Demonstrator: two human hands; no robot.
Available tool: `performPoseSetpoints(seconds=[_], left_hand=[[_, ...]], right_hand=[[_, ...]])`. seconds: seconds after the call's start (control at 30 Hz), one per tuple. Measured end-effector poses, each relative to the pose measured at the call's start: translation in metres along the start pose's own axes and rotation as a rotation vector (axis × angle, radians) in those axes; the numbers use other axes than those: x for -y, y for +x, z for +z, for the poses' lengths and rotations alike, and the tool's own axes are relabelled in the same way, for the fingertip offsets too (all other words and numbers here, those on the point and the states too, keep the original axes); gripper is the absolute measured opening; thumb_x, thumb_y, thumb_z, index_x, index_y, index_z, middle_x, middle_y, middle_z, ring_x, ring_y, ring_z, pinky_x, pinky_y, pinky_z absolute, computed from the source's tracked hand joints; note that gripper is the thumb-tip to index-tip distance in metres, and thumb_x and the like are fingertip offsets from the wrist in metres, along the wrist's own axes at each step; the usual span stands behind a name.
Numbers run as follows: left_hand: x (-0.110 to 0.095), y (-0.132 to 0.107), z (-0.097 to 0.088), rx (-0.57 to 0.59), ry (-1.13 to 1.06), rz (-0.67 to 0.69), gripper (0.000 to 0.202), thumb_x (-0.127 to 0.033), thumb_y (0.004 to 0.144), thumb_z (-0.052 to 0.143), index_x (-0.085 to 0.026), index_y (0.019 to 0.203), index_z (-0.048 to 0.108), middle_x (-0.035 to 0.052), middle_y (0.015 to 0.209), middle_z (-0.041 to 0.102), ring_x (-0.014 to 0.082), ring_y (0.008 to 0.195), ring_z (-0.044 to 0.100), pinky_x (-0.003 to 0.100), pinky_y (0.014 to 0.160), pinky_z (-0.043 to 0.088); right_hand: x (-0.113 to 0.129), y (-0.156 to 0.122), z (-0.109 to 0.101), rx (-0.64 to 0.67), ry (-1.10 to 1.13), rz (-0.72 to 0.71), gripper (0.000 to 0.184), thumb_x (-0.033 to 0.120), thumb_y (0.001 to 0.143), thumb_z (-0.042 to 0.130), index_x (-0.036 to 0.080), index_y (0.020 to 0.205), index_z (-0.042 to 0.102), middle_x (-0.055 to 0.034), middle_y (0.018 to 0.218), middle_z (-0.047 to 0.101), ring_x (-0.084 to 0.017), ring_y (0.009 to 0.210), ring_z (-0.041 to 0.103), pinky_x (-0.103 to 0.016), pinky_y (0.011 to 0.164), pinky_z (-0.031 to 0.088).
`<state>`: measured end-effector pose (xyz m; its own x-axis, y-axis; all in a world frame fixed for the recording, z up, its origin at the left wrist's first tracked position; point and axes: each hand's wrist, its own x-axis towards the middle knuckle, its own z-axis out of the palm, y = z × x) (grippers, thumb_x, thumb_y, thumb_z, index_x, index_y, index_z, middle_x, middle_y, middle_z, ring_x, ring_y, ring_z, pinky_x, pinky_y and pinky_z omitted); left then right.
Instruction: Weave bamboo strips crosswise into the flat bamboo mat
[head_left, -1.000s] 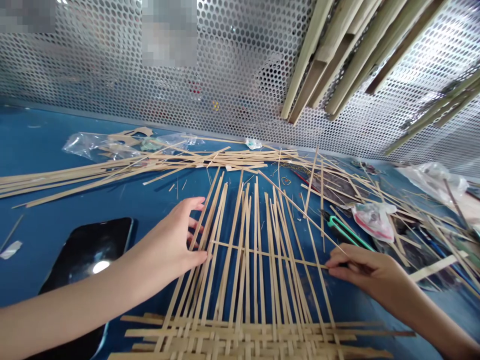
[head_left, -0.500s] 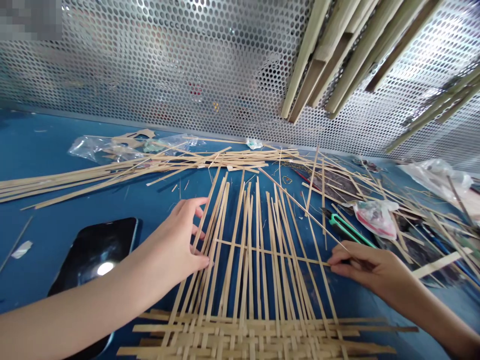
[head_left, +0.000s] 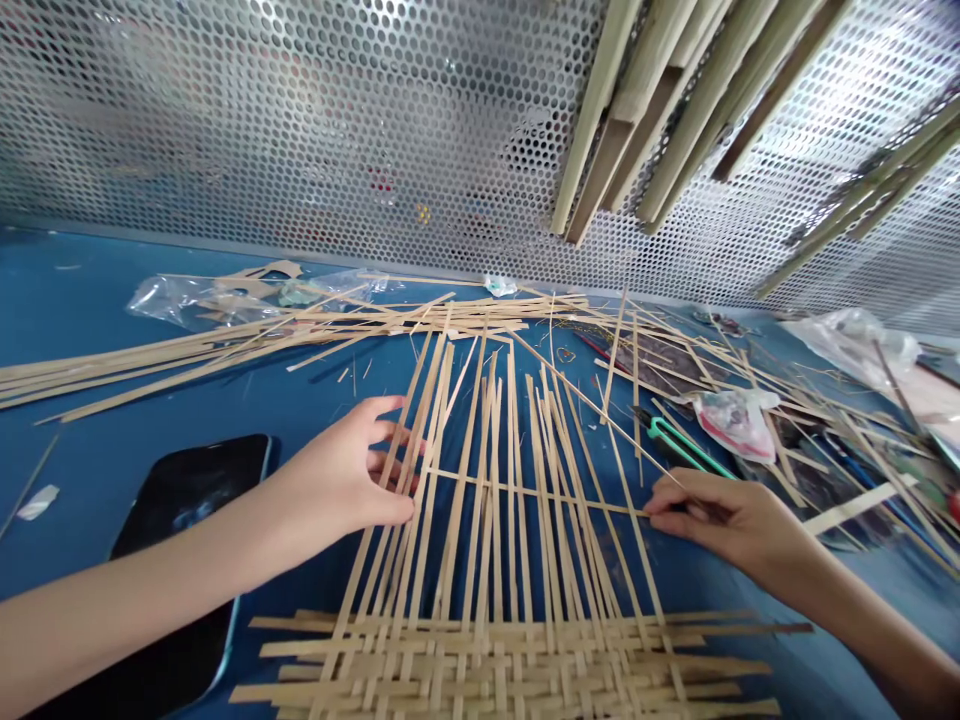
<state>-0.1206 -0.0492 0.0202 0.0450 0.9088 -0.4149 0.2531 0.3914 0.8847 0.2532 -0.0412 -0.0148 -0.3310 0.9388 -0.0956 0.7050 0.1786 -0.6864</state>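
Observation:
A half-woven mat of thin bamboo strips (head_left: 495, 560) lies on the blue table (head_left: 97, 300), its woven band (head_left: 510, 665) nearest me and loose upright strips fanning away. One thin cross strip (head_left: 540, 493) runs sideways through the uprights. My right hand (head_left: 720, 520) pinches the right end of that cross strip. My left hand (head_left: 352, 475) rests on the leftmost uprights, fingers curled among them and lifting a few.
A dark phone (head_left: 180, 520) lies left of the mat. Green-handled scissors (head_left: 686, 445) sit right of the uprights. Loose strips (head_left: 225, 340), plastic bags (head_left: 195, 295) and clutter line the back. A perforated metal wall (head_left: 300, 130) with leaning bamboo slats (head_left: 652, 110) stands behind.
My left fingers have curled in further among the left uprights, raising them slightly. The right hand keeps its pinch on the cross strip. The view has shifted a little.

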Motion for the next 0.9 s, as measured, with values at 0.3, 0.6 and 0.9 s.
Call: performPoseSetpoints(seconds=[0.3,0.6,0.9], left_hand=[[-0.004,0.001,-0.009,0.115,0.077,-0.025,0.068,-0.022,0.059,0.069,-0.018,0.122,0.046,-0.0048,0.075,0.068,0.021,0.075,0.071,0.034,0.077,0.055],[-0.004,0.002,-0.009,0.084,0.049,-0.03,0.062,-0.029,0.056,0.074,-0.02,0.114,0.053,-0.0003,0.083,0.072,0.0248,0.077,0.073,0.038,0.079,0.058],[-0.014,0.001,-0.015,0.169,0.045,-0.059,0.045,-0.035,0.065,0.07,-0.02,0.105,0.056,-0.0009,0.084,0.07,0.0196,0.076,0.07,0.031,0.072,0.051]], right_hand=[[0.005,0.001,0.001,-0.032,0.017,-0.005,0.029,0.051,0.077,0.071,0.022,0.072,0.076,-0.0052,0.071,0.07,-0.017,0.059,0.059,-0.026,0.051,0.044],[0.002,0.0,0.0,-0.003,0.007,0.006,0.027,0.048,0.078,0.071,0.022,0.075,0.077,-0.0052,0.074,0.07,-0.017,0.061,0.059,-0.026,0.052,0.044],[-0.002,0.0,-0.001,0.012,0.014,0.002,0.025,0.047,0.079,0.071,0.023,0.077,0.077,-0.0043,0.074,0.069,-0.016,0.061,0.058,-0.026,0.053,0.045]])
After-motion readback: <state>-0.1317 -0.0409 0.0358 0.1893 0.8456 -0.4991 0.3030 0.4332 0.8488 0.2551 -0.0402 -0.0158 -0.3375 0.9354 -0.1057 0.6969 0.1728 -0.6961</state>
